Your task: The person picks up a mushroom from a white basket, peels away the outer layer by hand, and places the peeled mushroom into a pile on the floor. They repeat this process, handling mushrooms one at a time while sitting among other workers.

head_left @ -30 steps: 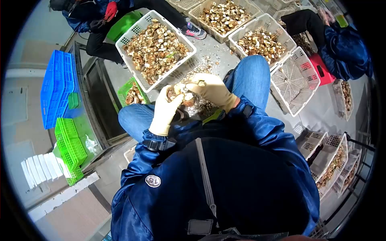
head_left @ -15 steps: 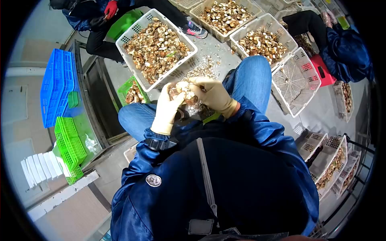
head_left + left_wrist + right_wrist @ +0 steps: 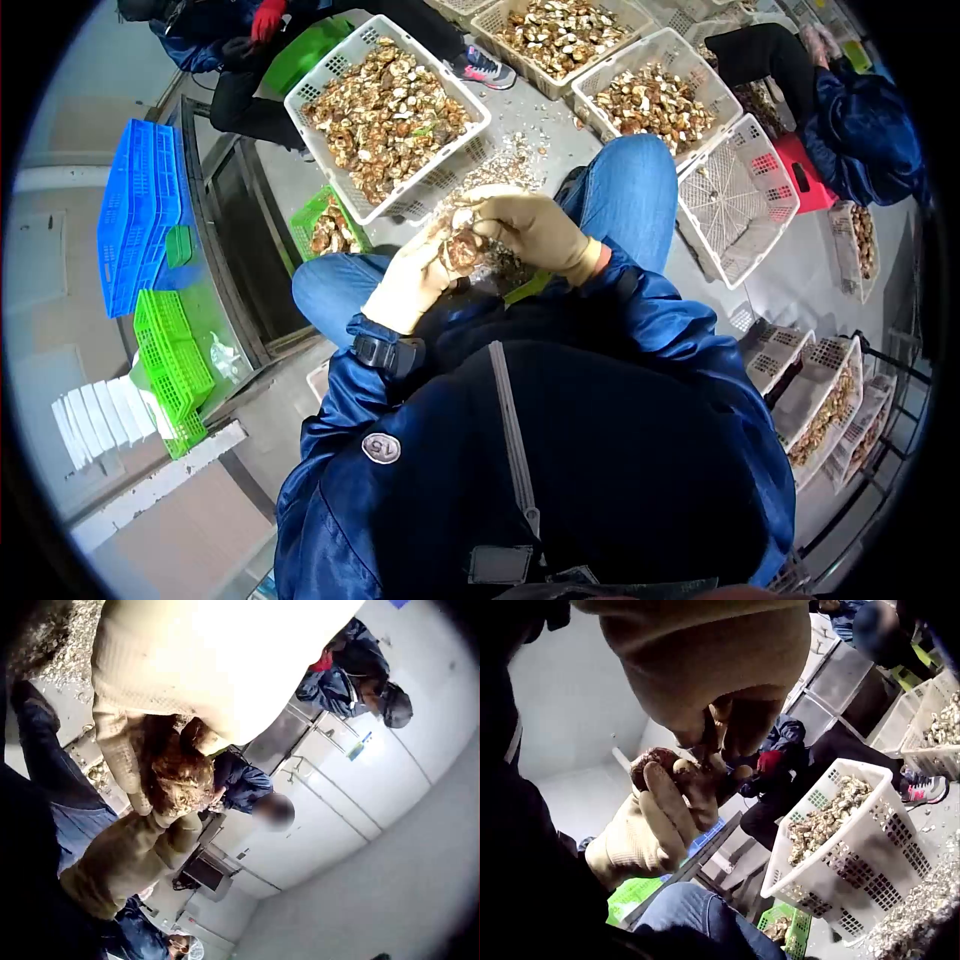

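Both hands wear pale knitted gloves and meet in front of the lap. My left hand (image 3: 405, 288) holds a brown-capped mushroom (image 3: 463, 252); in the left wrist view the mushroom (image 3: 180, 776) looks dark and knobbly. From the right, my right hand (image 3: 545, 235) reaches over with its fingers curled against the same mushroom. Seen from the right wrist, that hand (image 3: 712, 660) covers much of it, and a brown cap (image 3: 646, 766) shows at the left fingers. What lies beneath the right fingertips is mostly hidden.
A white crate (image 3: 478, 122) heaped with mushrooms stands ahead, a small green basket (image 3: 308, 222) beside it. More mushroom crates (image 3: 585, 105) stand behind, another white crate (image 3: 700, 235) to the right. Trimmings (image 3: 505, 165) litter the floor. Other people sit nearby.
My left hand has turned, shifting the mushroom slightly and showing more of its brown side. The right hand stays close against it, its fingers bent over further.
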The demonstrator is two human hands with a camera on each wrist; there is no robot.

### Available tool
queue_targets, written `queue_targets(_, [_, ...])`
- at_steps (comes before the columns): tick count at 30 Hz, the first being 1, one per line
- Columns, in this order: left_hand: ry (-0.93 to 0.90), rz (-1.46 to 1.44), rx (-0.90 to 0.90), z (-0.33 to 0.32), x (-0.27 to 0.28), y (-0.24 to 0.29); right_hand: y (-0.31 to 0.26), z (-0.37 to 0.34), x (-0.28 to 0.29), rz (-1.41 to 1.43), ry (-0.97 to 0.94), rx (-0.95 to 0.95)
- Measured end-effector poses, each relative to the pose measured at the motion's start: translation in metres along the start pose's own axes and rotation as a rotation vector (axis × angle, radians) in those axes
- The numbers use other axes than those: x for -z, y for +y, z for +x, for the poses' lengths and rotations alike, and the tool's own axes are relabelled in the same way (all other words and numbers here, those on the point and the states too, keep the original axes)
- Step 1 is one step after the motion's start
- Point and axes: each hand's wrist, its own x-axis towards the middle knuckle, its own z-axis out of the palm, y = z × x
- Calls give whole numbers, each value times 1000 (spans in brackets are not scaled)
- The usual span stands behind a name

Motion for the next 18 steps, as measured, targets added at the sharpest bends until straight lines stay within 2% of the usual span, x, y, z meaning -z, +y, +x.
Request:
queue_targets(1, [-4, 28, -17, 0, -1, 0, -5, 0, 5, -84, -102, -48])
queue_targets(4, [69, 93, -9, 2, -2, -1, 5, -3, 0, -159, -119, -6])
queue_targets(6, [49, 708, -193, 0, 8, -6, 4, -3, -2, -104, -81, 16])
queue_targets(8, [4, 1150, -304, -2, 13, -5, 2, -3, -3, -52, -54, 29])
queue_targets(9, [-31, 1284, -321, -2, 13, -3, 4, -3, -6, -91, 8, 119])
queue_targets(12, [-66, 1098, -296, -1, -1, 3, -9, -5, -6, -255, 30, 44])
queue_targets(13, [-28, 759, -208, -4, -11, 1, -11, -5, -3, -369, -51, 7])
queue_targets(16, [6, -229, 2, 5, -4, -16, -5, -13, -11, -383, 17, -67])
queue_targets(18, [-83, -448, 79, 7, 4, -15, 0, -10, -12, -352, 56, -17])
